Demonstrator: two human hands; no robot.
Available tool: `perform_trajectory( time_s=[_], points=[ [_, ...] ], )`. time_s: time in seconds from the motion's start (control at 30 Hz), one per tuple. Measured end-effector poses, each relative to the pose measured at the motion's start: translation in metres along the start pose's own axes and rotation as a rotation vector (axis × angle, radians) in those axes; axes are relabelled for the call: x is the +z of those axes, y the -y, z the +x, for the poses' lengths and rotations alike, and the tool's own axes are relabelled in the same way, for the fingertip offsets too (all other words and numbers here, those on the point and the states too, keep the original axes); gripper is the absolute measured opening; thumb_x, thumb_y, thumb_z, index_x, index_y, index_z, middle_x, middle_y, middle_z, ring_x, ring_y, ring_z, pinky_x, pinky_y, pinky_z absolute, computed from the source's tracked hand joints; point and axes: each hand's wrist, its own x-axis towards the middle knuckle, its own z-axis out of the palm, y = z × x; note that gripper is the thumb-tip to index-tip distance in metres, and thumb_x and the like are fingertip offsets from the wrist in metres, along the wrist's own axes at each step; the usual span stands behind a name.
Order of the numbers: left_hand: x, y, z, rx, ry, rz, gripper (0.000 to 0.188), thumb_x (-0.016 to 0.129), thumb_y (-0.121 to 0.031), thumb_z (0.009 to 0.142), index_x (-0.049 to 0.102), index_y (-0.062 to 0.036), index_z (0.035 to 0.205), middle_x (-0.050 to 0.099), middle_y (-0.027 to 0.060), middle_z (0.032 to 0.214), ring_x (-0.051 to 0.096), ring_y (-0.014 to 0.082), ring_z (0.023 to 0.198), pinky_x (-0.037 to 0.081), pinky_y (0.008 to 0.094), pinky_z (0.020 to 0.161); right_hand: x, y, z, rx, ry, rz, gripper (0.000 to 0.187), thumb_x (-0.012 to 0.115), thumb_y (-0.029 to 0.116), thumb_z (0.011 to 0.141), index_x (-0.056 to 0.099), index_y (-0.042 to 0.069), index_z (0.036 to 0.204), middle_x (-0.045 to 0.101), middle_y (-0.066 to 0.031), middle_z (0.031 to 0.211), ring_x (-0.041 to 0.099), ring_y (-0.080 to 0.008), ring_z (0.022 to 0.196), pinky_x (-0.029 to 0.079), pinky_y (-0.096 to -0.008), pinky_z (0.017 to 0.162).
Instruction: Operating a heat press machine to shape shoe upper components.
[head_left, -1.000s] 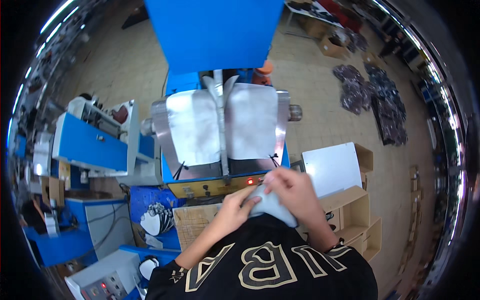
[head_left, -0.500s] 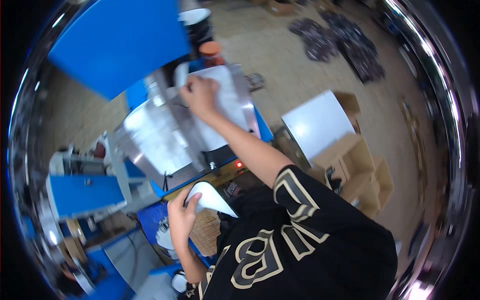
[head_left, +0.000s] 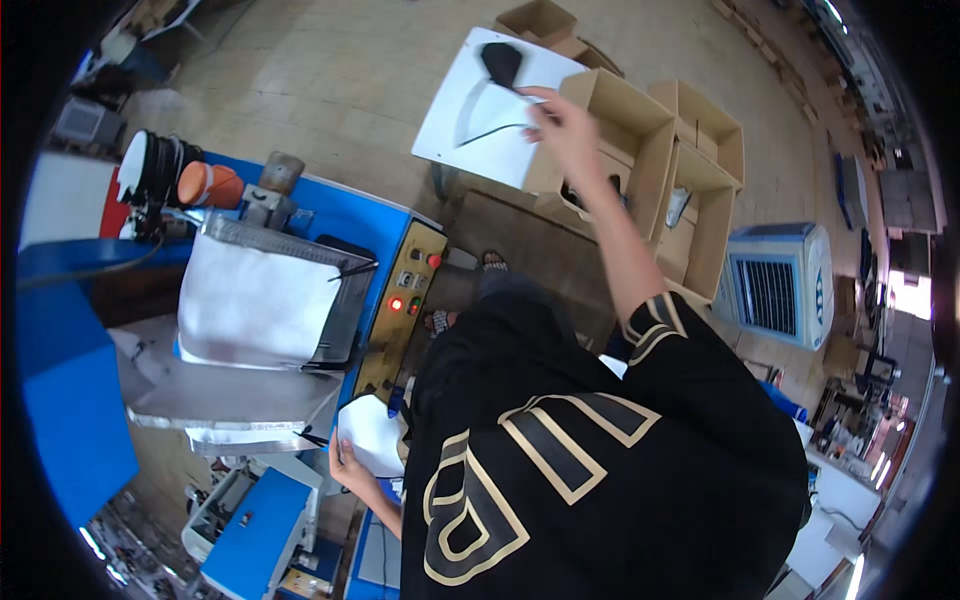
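Note:
My left hand (head_left: 350,465) grips the edge of a flat white piece with rounded corners (head_left: 372,435), low beside the machine's front. My right arm reaches out over a small white-topped table (head_left: 445,125). At its edge, my right hand (head_left: 565,130) is closed, with a flat black piece (head_left: 500,65) pinched at the fingertips; motion blurs it a little. A thin black curved strip (head_left: 490,133) shows just below that hand, against the white top.
A blue machine has white padded plates (head_left: 255,300) and a panel with lit buttons (head_left: 400,290). An orange-lidded container (head_left: 210,185) stands behind it. Open cardboard boxes (head_left: 625,110) adjoin the small table, some with dark items inside. An air cooler (head_left: 775,285) stands at right.
The view has swung to the right. My right hand has left the machine's white plate and is now over the small table with the black piece. My left hand still holds the white piece.

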Motion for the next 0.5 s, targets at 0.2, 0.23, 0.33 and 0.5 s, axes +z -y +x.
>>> perform_trajectory(
  time_s=[0.2, 0.23, 0.33, 0.5],
  points=[
    [0.014, 0.072, 0.012, -0.062, 0.096, 0.050, 0.025, 0.061, -0.002, 0.090, 0.067, 0.0031, 0.114, 0.069, 0.0144, 0.106, 0.060, 0.0188, 0.094, 0.047, 0.0301, 0.087, -0.160, -0.138, 0.015, 0.126, -0.016, -0.921, 0.022, 0.058, -0.001, 0.082, 0.074, 0.007, 0.095, 0.070, -0.0173, 0.090, 0.069, -0.0276, 0.078, 0.056, -0.0361, 0.074],
    [0.015, 0.084, 0.014, -0.077, 0.144, 0.057, 0.024, 0.062, -0.003, 0.090, 0.067, 0.0036, 0.113, 0.069, 0.0142, 0.105, 0.060, 0.0178, 0.092, 0.047, 0.0300, 0.086, -0.168, -0.165, 0.020, 0.144, -0.021, -0.911, 0.022, 0.058, -0.001, 0.082, 0.074, 0.007, 0.095, 0.070, -0.0173, 0.090, 0.069, -0.0276, 0.078, 0.056, -0.0361, 0.074],
    [0.029, 0.090, 0.018, -0.097, 0.221, 0.081, 0.024, 0.063, -0.004, 0.090, 0.067, 0.0040, 0.112, 0.069, 0.0141, 0.104, 0.059, 0.0176, 0.092, 0.047, 0.0301, 0.086, -0.188, -0.249, 0.035, 0.149, 0.154, -1.070, 0.027, 0.055, -0.003, 0.071, 0.075, 0.009, 0.086, 0.069, -0.0169, 0.091, 0.067, -0.0336, 0.087, 0.053, -0.0411, 0.081],
    [0.034, 0.087, 0.001, -0.227, 0.283, 0.124, 0.024, 0.065, -0.007, 0.090, 0.067, 0.0050, 0.111, 0.069, 0.0138, 0.103, 0.058, 0.0172, 0.090, 0.047, 0.0303, 0.085, -0.145, -0.283, 0.050, 0.274, 0.326, -0.981, 0.025, 0.057, 0.002, 0.074, 0.075, 0.009, 0.089, 0.069, -0.0179, 0.095, 0.066, -0.0350, 0.093, 0.052, -0.0431, 0.083]
  ],
)
